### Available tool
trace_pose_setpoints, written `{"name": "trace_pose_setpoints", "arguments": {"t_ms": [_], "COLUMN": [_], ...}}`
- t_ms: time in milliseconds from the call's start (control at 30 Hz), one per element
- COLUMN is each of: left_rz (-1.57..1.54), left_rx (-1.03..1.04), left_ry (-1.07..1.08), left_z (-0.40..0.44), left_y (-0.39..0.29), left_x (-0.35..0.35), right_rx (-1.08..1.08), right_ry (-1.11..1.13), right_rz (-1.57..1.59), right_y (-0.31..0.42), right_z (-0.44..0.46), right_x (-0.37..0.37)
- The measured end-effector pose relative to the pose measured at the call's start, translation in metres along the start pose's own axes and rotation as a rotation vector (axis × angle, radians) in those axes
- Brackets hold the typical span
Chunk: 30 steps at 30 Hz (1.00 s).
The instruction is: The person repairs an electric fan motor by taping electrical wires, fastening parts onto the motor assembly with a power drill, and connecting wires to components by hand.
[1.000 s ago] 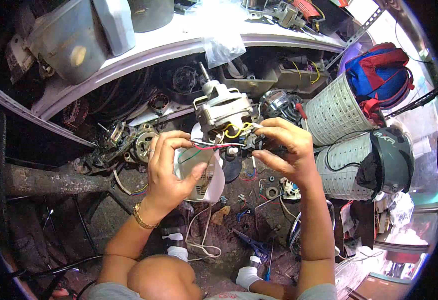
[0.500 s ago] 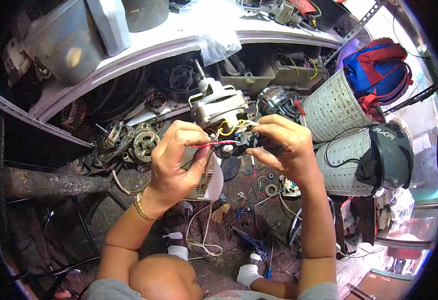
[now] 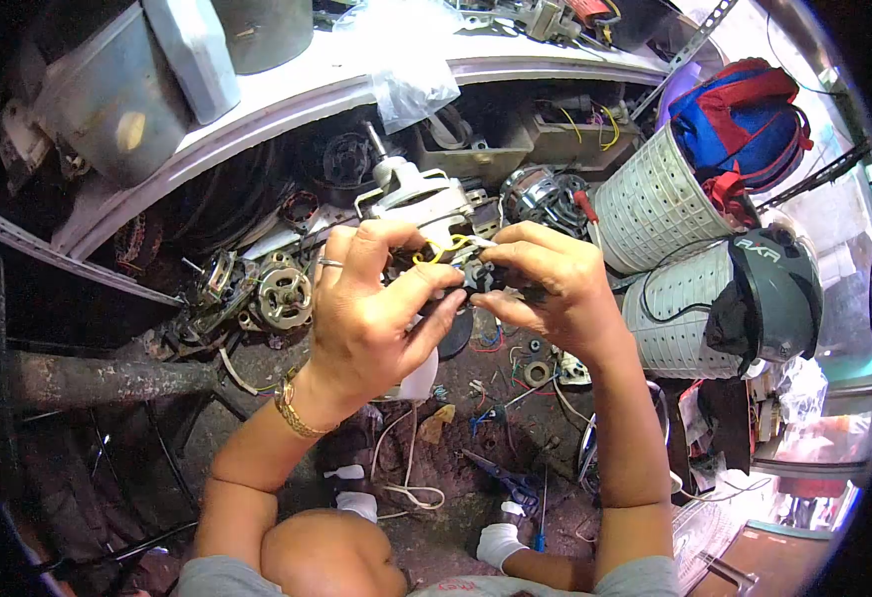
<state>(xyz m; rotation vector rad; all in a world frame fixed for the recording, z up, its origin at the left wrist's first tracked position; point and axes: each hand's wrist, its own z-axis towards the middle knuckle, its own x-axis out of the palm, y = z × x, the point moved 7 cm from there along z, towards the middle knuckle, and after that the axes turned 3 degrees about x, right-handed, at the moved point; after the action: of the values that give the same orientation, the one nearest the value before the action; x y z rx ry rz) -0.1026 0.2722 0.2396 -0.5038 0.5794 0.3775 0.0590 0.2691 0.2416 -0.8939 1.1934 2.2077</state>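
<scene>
An electric fan motor (image 3: 421, 199) with a pale housing and a metal shaft stands just beyond my hands. A yellow wire (image 3: 438, 251) loops from below it, between my fingers. My right hand (image 3: 555, 289) pinches a small dark plastic part (image 3: 478, 277) between thumb and fingers. My left hand (image 3: 371, 308) is closed, its thumb and fingertips pressed together against the left side of that part. Whatever lies between those left fingertips is hidden. Under my left hand, a white plastic fan housing (image 3: 421, 378) shows partly.
Other motors (image 3: 282, 297) lie left, and another motor (image 3: 538, 194) sits behind. Perforated white tubs (image 3: 655, 204) stand right, one topped by a dark helmet (image 3: 774, 298). Scissors (image 3: 506, 480) and a screwdriver (image 3: 542, 512) lie on the floor. A white shelf (image 3: 327, 85) runs across the back.
My left hand has moved right and turned over, its fingertips now meeting the dark part. The red wire it pinched is out of sight. My right hand still grips the part.
</scene>
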Motion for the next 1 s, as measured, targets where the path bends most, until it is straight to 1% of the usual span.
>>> {"name": "trace_pose_setpoints", "arguments": {"t_ms": [167, 233, 267, 300, 367, 433, 533, 700, 767, 800, 833, 900, 967, 1000], "left_rz": [0.004, 0.019, -0.017, -0.023, -0.052, -0.038, -0.038, -0.062, 0.016, 0.027, 0.061, 0.086, 0.109, 0.077], "left_rx": [0.007, 0.015, 0.004, 0.008, -0.03, 0.0, -0.024, -0.025, 0.023, 0.027, 0.075, 0.112, 0.131, 0.134], "left_ry": [-0.027, -0.024, -0.037, -0.034, -0.024, -0.019, -0.029, -0.023, 0.002, -0.003, -0.005, -0.015, -0.032, -0.062], "left_z": [-0.001, -0.002, -0.003, -0.003, -0.005, -0.004, -0.004, -0.003, 0.0, -0.001, 0.002, 0.001, 0.0, 0.0], "left_y": [-0.003, -0.003, -0.002, -0.003, 0.0, -0.001, -0.001, 0.001, -0.004, -0.003, -0.006, -0.006, -0.004, -0.004], "left_x": [0.001, 0.002, 0.003, 0.004, 0.004, 0.004, 0.004, 0.003, 0.003, 0.005, 0.004, 0.006, 0.009, 0.009], "right_rx": [-0.017, 0.072, 0.127, 0.132, 0.284, 0.262, 0.335, 0.356, 0.295, 0.302, 0.262, 0.339, 0.326, 0.366], "right_ry": [-0.01, 0.025, 0.015, 0.01, 0.05, 0.034, 0.036, 0.06, 0.078, 0.088, 0.089, 0.156, 0.172, 0.174], "right_rz": [0.043, 0.16, 0.292, 0.29, 0.473, 0.456, 0.558, 0.56, 0.501, 0.499, 0.426, 0.493, 0.454, 0.487], "right_y": [-0.004, -0.012, -0.018, -0.023, -0.041, -0.04, -0.041, -0.045, -0.04, -0.042, -0.041, -0.04, -0.044, -0.044], "right_z": [-0.001, -0.002, -0.004, -0.008, -0.016, -0.017, -0.015, -0.012, -0.009, -0.007, -0.003, 0.0, 0.003, 0.003], "right_x": [-0.002, 0.0, -0.001, 0.0, 0.008, 0.006, 0.01, 0.012, 0.008, 0.01, 0.009, 0.01, 0.014, 0.015]}}
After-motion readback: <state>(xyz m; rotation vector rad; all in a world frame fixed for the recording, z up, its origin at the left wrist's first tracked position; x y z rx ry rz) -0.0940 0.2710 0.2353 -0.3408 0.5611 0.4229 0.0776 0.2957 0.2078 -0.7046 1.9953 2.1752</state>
